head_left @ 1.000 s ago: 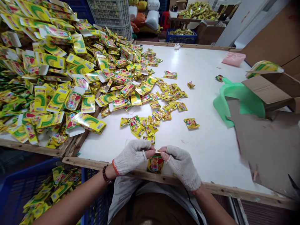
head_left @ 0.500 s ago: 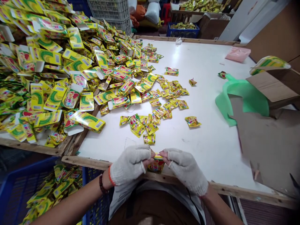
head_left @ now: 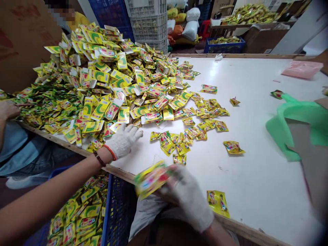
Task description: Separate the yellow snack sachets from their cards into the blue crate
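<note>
My left hand (head_left: 124, 140), in a white glove with bare fingertips, reaches over the near edge of the box pile (head_left: 102, 75), fingers spread, palm down. What lies under its palm is hidden. Blurred by motion, my right hand (head_left: 188, 194) holds a yellow and green candy box (head_left: 152, 178) by one end, above the table's front edge. Small yellow candy packets (head_left: 183, 147) are scattered on the white table (head_left: 251, 171) ahead of my hands. Another yellow packet (head_left: 218, 203) lies right of my right hand, near the wooden edge.
Below the table at the left, a blue crate (head_left: 109, 208) holds filled boxes. At the right are a green plastic piece (head_left: 282, 136) and cardboard (head_left: 307, 160). A pink bag (head_left: 302, 69) lies farther back. Another person's hand (head_left: 9, 109) rests at the far left.
The view has swung left. My hands have parted: the left moved onto the box pile's edge, the right now holds a box. A packet now lies on the table beside my right hand.
</note>
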Demonstrator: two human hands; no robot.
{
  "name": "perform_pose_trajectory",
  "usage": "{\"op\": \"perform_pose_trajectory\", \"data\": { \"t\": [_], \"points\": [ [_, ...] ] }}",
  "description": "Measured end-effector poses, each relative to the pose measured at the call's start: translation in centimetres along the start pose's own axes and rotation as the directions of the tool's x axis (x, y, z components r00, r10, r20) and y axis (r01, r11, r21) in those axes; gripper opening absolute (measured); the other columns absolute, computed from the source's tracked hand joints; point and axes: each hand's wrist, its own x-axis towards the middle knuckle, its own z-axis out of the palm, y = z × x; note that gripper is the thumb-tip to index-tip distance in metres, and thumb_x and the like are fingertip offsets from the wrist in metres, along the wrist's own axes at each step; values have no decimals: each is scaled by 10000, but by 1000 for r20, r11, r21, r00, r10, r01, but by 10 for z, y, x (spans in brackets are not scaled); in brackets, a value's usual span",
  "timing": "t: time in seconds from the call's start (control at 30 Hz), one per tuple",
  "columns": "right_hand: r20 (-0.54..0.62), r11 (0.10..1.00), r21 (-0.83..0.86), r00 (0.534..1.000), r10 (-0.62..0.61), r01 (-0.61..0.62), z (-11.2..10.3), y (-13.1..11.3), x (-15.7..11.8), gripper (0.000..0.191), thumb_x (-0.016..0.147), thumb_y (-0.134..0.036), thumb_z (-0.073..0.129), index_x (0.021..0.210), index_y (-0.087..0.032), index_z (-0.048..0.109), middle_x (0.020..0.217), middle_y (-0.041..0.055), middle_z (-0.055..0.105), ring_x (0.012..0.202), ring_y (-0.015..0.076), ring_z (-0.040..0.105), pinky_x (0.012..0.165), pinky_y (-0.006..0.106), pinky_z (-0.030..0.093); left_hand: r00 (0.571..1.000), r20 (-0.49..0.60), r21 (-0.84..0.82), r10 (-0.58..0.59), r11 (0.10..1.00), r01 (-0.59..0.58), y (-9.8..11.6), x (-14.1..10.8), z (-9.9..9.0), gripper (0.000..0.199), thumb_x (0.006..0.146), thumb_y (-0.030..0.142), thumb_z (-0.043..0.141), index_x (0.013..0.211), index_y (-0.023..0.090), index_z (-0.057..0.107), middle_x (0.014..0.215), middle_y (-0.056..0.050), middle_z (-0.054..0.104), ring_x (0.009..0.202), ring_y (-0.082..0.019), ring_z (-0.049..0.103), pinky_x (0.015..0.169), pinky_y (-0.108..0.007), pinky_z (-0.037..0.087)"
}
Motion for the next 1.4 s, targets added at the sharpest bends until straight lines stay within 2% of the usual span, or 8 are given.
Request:
{"op": "perform_pose_trajectory", "data": {
  "t": [0.17,0.4,0.57,0.67,0.77,0.83,1.17,1.4],
  "points": [
    [313,898,-406,949,-38,170,33,2,-9,338,716,-144,571,1044,-215,614,906,47,685,806,201,657,726,316,544,998,58,81,18,996,-23,-20,-3,-5,188,844,78,423,947,124,574,883,-60,577,853,-221,539,821,-413,411],
    [160,372,-855,866,-474,361,-15,-2,8,369,776,-88,440,1086,-220,592,1023,91,656,912,219,623,816,339,512,953,76,-186,292,943,-274,92,8,-34,95,832,145,479,841,159,573,766,-67,607,711,-206,579,653,-332,455],
    [-152,594,-801,936,-317,71,-44,6,-1,496,746,-87,440,1227,-206,448,1030,85,643,799,204,648,760,364,534,957,-286,-530,-48,840,-117,122,16,-21,253,770,228,598,1004,181,516,1066,-116,564,1063,-277,515,943,-460,396],
    [-296,865,-493,953,-70,-89,-55,13,-10,475,790,-151,432,1252,-221,342,1004,60,628,580,133,629,546,277,550,901,-125,-924,-415,379,47,136,15,5,415,731,265,650,1064,199,412,1064,-94,537,1030,-238,549,888,-407,470],
    [-311,935,-338,950,-3,-107,-61,19,-16,427,803,-200,468,1213,-226,351,1055,69,627,656,136,656,570,258,553,913,181,-974,-367,-193,115,156,13,28,337,775,221,592,1016,207,358,893,-16,536,784,-142,610,724,-318,537],
    [-318,915,-398,946,-64,-72,-65,21,-19,439,803,-214,497,1225,-221,375,1054,76,644,743,152,662,624,260,551,923,224,-937,-314,-331,115,165,12,35,337,786,211,578,1047,202,366,890,-13,539,765,-129,601,697,-298,536],
    [-225,715,-699,946,-235,11,-83,14,-12,327,793,-238,513,1099,-187,619,1080,71,667,914,202,644,826,330,517,988,24,-993,-152,107,41,151,13,29,230,809,255,575,1013,156,614,977,-63,611,908,-175,565,827,-309,464],
    [-226,765,-644,947,-227,29,-80,-3,-1,256,811,-278,505,1020,-170,604,699,6,638,511,117,558,488,229,481,989,117,-991,-87,-74,110,155,22,16,149,806,225,559,930,143,551,758,5,550,687,-111,514,630,-224,427]
  ]
}}
